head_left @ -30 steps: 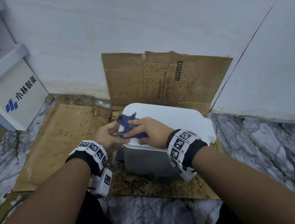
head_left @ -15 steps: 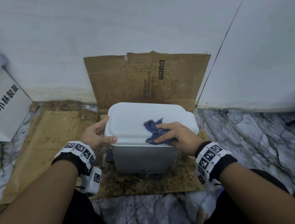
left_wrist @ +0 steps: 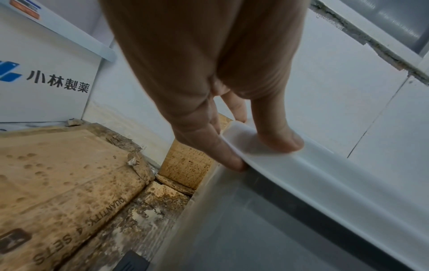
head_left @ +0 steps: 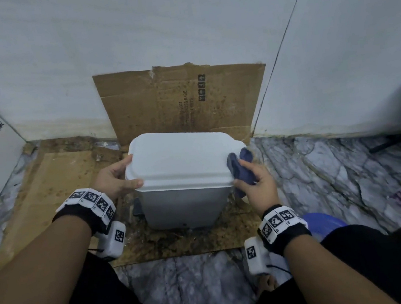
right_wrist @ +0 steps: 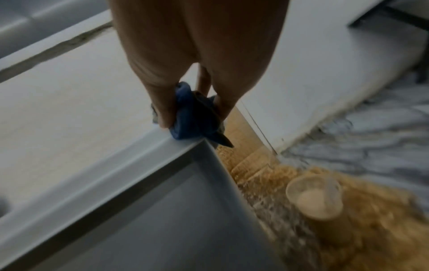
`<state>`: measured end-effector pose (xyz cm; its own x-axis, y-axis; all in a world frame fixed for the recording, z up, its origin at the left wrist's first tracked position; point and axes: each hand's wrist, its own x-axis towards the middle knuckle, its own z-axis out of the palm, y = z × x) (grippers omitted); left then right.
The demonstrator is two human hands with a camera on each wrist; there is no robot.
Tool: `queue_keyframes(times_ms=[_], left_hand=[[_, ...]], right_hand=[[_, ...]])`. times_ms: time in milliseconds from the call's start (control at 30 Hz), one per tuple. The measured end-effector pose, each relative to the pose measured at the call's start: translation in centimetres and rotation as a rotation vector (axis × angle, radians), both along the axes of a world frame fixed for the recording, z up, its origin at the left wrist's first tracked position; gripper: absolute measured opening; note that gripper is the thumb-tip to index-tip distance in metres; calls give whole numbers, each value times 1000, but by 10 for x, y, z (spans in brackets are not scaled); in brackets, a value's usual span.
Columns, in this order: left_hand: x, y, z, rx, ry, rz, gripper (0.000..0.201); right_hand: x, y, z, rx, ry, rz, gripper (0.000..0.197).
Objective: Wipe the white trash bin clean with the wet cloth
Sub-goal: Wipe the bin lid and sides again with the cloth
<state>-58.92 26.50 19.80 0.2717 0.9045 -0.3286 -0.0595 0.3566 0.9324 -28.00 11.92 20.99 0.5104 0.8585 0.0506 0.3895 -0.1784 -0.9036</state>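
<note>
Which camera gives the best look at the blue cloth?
The head view: the blue cloth shows whole there, bunched in the right hand against the right corner of the bin's lid. The right wrist view shows it closer but blurred and part-hidden by fingers. The left wrist view misses it.

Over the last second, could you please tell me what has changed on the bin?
The right hand slid the cloth across the lid from its left front corner to its right front corner. The left hand let go of the cloth and took the lid's left edge. The bin stayed on the cardboard.
</note>
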Motion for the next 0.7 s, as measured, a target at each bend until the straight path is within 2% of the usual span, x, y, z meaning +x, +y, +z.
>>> queue_keyframes(times_ms=[100,200,467,700], left_hand=[[0,1,0,-7,2,-8,78],[-2,1,-2,-14,-4,-1,81],[-5,2,-2,-61,-62,3,75],[-5,3,-1,-98,-56,-12,72]], right_hand=[[-14,-3,-7,11,252,-195,58],[-26,-3,-13,22,391,-288,60],[-86,5,-23,33,461,-474,57],[-153,29,-33,67,464,-450,58]])
